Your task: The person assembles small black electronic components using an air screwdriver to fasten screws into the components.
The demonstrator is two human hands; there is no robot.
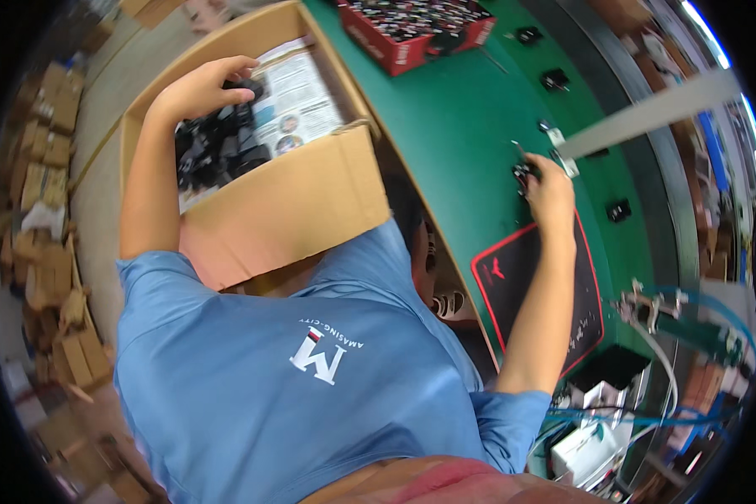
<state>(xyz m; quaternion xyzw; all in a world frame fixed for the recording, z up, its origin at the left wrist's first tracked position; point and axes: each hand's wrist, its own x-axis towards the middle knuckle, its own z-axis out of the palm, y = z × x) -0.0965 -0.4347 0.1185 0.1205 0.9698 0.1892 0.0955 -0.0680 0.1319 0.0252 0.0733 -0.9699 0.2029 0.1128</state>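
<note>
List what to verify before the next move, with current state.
1. Right hand on a black part: ok.
2. Left hand over the open carton: ok.
3. Left hand's grip on a piece: cannot tell, blurred.
4. Carton's near flap folded outward, black pieces exposed: ok.
5. Loose parts on the green bench gathered together: not ok, spread apart.
6. Red box upright: ok.

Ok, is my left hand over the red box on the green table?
No, your left hand is over the black parts in the open cardboard box.
</note>
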